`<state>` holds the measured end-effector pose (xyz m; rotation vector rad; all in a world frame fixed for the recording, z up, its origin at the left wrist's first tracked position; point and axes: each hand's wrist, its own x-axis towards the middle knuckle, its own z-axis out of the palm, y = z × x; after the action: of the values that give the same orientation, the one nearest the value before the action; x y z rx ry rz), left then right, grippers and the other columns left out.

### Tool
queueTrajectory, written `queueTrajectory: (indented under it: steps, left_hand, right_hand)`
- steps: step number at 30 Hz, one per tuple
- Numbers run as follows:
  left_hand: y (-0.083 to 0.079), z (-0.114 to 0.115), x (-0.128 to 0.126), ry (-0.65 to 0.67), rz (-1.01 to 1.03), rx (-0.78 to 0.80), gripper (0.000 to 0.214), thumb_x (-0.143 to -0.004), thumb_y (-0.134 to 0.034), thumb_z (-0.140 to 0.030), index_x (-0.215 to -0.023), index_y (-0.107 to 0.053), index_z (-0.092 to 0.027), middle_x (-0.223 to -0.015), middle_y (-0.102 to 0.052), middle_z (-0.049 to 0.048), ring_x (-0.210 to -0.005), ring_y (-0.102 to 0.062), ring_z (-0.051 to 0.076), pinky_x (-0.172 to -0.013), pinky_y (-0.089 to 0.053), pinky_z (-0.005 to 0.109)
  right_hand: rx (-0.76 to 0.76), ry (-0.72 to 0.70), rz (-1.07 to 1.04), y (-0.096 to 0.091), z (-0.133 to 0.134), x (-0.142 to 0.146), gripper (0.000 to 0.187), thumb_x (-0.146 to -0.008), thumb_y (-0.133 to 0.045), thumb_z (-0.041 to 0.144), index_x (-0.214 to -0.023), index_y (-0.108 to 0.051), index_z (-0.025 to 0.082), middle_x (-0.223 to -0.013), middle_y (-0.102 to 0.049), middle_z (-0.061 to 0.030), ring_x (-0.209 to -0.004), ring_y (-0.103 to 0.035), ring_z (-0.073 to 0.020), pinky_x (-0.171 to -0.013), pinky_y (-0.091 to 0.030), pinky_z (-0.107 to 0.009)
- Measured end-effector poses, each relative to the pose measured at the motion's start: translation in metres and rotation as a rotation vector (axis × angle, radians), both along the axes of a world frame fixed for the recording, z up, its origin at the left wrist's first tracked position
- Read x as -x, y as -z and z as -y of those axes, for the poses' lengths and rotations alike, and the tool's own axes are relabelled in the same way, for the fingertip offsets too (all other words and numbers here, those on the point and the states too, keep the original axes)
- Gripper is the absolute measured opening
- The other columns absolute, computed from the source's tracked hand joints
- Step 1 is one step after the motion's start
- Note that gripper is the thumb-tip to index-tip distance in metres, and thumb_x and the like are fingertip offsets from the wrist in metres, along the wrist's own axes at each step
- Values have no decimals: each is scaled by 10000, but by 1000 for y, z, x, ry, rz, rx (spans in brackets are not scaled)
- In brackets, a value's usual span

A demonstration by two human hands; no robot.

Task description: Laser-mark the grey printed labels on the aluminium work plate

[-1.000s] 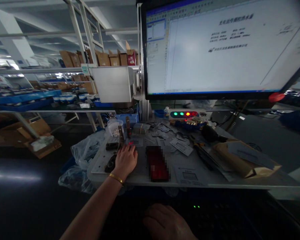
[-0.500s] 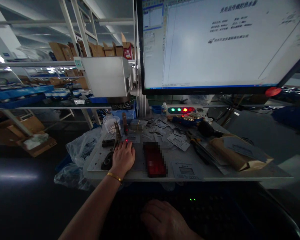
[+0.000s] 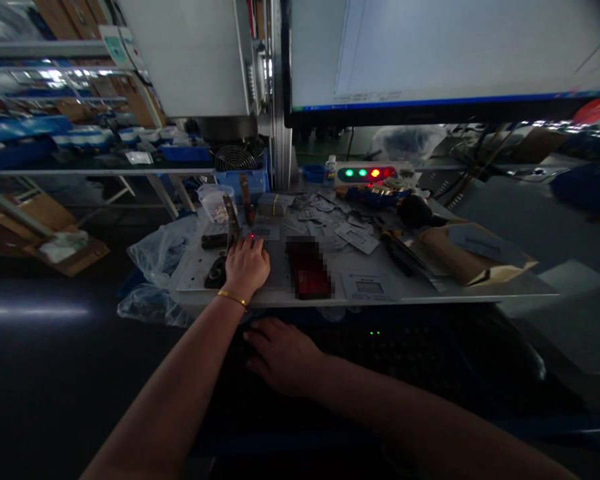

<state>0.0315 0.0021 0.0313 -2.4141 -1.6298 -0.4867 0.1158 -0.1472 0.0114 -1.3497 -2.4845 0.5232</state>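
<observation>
My left hand, with a gold bracelet at the wrist, lies palm down on the grey work plate, fingers stretched toward a small grey label plate lit by a red laser dot. A dark metal guide bar stands just left of its fingertips. My right hand rests lower down on a dark keyboard below the bench edge, fingers spread flat on it, holding nothing. A red-lit blurred panel sits right of the left hand.
A large monitor hangs overhead. The laser head housing hangs above the plate. A box with green and red lamps, several loose labels, tools, a brown envelope and a clear cup crowd the bench. Plastic bags lie at left.
The view has tilted down, so the bench and both arms sit higher in frame. My right hand and forearm now show fully on the keyboard. The left hand stays on the plate.
</observation>
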Motion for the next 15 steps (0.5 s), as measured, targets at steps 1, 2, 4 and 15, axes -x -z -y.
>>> queueTrajectory:
  steps: [1,2,4,15]
  left_hand:
    - [0,0,0,3,1,-6,368,-904,-380,-213,-1207,-575,-137,-1256,-606,143,-1169,-543,295,-995,-428,431]
    - [0,0,1,7,0,-11,369,-904,-378,-211,-1208,-575,-138,-1253,-609,141,-1162,-548,293,-990,-433,429]
    - [0,-1,1,8,-4,-21,374,-905,-373,-206,-1212,-574,-136,-1254,-610,140,-1168,-548,292,-996,-431,429]
    - [2,-5,7,1,-54,-91,398,-905,-357,-197,-1221,-589,-131,-1246,-620,150,-1177,-559,305,-997,-447,442]
  right_hand:
    - [-8,0,9,1,-4,7,417,-936,-493,403,-1272,-539,160,-1308,-551,-145,-1168,-530,-304,-914,-509,-476]
    - [-15,2,22,1,-8,12,418,-935,-487,428,-1259,-553,172,-1311,-545,-149,-1170,-527,-318,-902,-510,-496]
    - [-25,-7,58,1,-12,19,407,-929,-482,455,-1200,-596,173,-1313,-539,-162,-1180,-517,-338,-898,-504,-523]
    - [-332,-37,66,41,-2,-17,410,-885,-533,580,-1107,-574,237,-1141,-650,-31,-1030,-611,-214,-737,-579,-309]
